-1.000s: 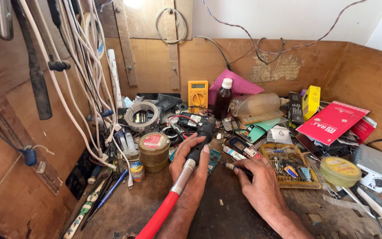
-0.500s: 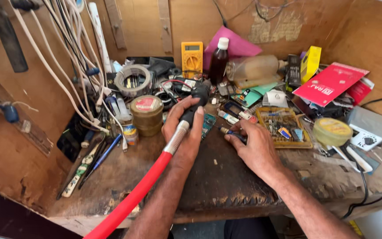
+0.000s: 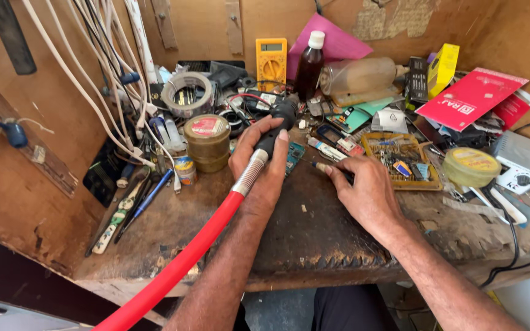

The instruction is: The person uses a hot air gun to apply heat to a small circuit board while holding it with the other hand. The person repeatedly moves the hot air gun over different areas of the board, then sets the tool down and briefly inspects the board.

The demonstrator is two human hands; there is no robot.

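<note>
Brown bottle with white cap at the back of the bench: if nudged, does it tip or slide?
The bottle stands tall and narrow, so a push near the cap would probably tip it rather than slide it. It looks like dark glass, so likely fragile and fairly heavy for its size. Clutter crowds its base, and the yellow meter stands close beside it, which may stop a slide.

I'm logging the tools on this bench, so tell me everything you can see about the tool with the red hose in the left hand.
The hose tool has a black handle with a dark nozzle end, a ribbed silver collar and a thick red hose running off the bottom edge of the view. It lies tilted, nozzle pointing away toward the clutter at the back of the bench. The left hand wraps its handle, thumb on top. The nozzle hangs over a green circuit board; contact cannot be told.
</note>
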